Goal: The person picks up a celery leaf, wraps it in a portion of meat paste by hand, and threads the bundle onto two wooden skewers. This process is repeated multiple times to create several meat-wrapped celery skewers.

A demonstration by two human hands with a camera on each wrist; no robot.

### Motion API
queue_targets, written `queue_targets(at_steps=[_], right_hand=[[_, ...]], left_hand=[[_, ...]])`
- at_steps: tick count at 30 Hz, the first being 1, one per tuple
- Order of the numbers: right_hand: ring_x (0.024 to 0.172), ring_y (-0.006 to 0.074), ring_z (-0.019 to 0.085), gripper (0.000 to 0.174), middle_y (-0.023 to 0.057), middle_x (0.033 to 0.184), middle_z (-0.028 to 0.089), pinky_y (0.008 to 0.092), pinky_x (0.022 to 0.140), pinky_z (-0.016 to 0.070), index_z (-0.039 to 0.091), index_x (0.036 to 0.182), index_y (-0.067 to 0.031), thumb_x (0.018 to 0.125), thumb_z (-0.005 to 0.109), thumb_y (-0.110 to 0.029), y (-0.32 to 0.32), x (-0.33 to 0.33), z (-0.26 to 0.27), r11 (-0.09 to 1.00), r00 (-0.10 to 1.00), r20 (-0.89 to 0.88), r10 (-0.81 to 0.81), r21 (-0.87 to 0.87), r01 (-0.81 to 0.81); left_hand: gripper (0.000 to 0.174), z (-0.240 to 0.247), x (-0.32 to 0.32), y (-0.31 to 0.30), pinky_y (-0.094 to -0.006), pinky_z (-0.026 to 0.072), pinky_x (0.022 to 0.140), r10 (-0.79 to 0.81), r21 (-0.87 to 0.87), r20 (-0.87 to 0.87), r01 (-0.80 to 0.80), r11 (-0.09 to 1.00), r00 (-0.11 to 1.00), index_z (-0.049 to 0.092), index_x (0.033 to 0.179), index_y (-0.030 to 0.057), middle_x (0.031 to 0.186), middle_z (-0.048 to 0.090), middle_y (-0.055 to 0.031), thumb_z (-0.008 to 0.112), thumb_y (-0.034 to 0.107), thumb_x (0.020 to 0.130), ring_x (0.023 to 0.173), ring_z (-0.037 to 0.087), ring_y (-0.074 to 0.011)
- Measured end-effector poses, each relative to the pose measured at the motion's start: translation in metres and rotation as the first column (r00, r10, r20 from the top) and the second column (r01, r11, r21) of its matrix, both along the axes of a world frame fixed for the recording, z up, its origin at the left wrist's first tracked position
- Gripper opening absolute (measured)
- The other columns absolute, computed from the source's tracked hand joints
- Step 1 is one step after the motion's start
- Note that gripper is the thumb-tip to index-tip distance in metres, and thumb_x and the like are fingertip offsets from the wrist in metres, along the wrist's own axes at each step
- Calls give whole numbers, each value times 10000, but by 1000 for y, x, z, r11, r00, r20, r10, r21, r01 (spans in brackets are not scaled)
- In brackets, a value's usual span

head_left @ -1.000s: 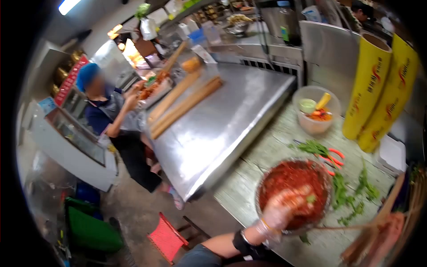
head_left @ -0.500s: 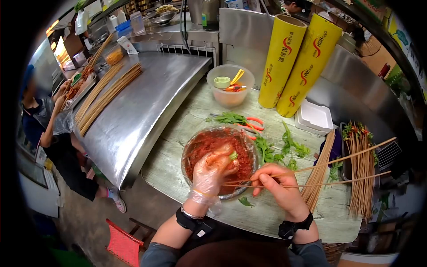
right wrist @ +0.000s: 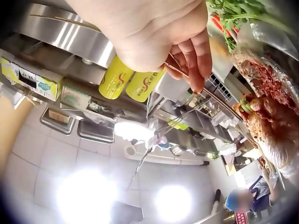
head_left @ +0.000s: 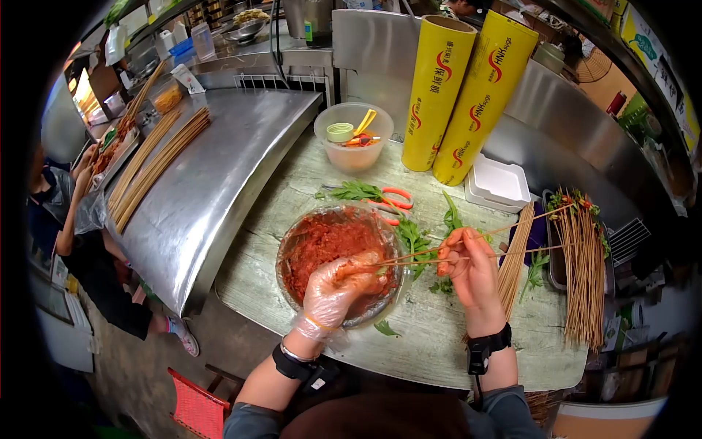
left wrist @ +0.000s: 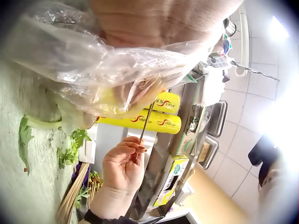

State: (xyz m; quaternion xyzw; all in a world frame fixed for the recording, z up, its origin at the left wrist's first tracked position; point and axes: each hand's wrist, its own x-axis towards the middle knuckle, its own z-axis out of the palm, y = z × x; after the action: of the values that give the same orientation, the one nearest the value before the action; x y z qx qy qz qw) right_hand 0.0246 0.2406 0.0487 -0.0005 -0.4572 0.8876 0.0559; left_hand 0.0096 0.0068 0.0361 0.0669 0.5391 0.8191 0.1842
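Observation:
A large bowl of red-marinated meat (head_left: 329,234) sits on the table, lined with clear plastic. Over its near edge is my left hand (head_left: 329,293), in a clear plastic glove, fingers curled round red-coated meat (right wrist: 259,112) with a bit of green stalk (right wrist: 245,106) showing. My bare right hand (head_left: 474,269) pinches two thin bamboo skewers (head_left: 424,258), whose front ends run to the left hand's fingertips. Their tips are hidden there. Leafy green celery stems (head_left: 413,245) and red-handled scissors (head_left: 395,201) lie just beyond the bowl.
Two yellow rolls (head_left: 439,95) stand at the back beside white trays (head_left: 499,183). A clear tub (head_left: 355,139) holds small items. Loose skewers (head_left: 515,256) and finished skewers (head_left: 581,271) lie to the right. Left stands a steel counter (head_left: 234,161), with another person (head_left: 73,205) beyond.
The head view has swung rightward, bringing my right hand into full view. Both hands have risen slightly, and the skewers have moved up, their front ends now at the left hand's fingertips.

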Motion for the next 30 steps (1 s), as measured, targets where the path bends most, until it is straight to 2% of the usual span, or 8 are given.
queue_targets(at_steps=[4,10,13,16,19,22,28,30], right_hand=[[570,173,618,273,119,751,629,267,527,522,541,905,-24,990,399,-240,2,-1,0,997,1000,13,-4,71,3],[557,161,614,289,109,730,627,251,513,513,546,895,-27,989,402,-260,0,-1,-2,989,1000,18,13,144,-15],[555,157,613,293,106,732,627,251,511,510,546,893,-28,990,402,-264,-2,0,0,983,1000,23,-15,182,11],[558,155,614,292,103,734,627,251,513,508,547,895,-28,990,408,-266,-3,1,0,980,999,17,-38,198,33],[561,157,615,287,102,736,628,253,520,506,547,897,-27,988,417,-266,-4,1,1,977,998,16,-54,209,49],[565,159,617,282,101,738,628,252,526,505,548,899,-27,985,426,-265,-4,2,1,972,998,26,-62,230,54],[569,168,620,280,105,738,632,258,535,506,555,902,-17,981,434,-256,-4,2,2,966,998,17,-59,254,53],[570,177,621,284,112,735,631,263,540,511,561,901,-6,980,431,-246,-4,5,8,960,998,5,-60,275,56]], left_hand=[[292,-10,-2,0,-313,541,811,12,-40,-86,-15,999,996,563,1141,-76,1036,643,-152,583,-25,854,888,652,-203],[379,-9,-3,5,-293,491,892,99,95,-90,-90,991,991,522,1218,-50,1141,599,-105,566,-60,842,1011,588,-164],[411,-13,-5,0,-353,521,867,19,41,-67,-16,999,998,472,1261,-75,1179,576,-149,542,-40,858,1022,596,-225],[384,-18,-10,-7,-360,523,870,-75,190,-17,77,979,997,470,1257,-83,1168,578,-162,530,11,889,1021,601,-249],[318,-7,-7,-4,-330,529,848,-85,371,108,39,928,991,533,1187,-81,1106,613,-156,562,45,897,975,627,-230],[307,-8,-7,0,-343,565,778,-44,174,190,11,985,981,542,1172,-79,1063,624,-163,572,62,901,910,653,-255],[316,-10,-9,-2,-324,578,737,-73,187,232,29,982,970,525,1193,-75,1005,635,-164,547,62,909,860,665,-264],[305,-15,-12,-5,-339,575,754,-95,276,241,26,961,966,540,1171,-73,1021,632,-166,571,55,896,877,663,-279]])
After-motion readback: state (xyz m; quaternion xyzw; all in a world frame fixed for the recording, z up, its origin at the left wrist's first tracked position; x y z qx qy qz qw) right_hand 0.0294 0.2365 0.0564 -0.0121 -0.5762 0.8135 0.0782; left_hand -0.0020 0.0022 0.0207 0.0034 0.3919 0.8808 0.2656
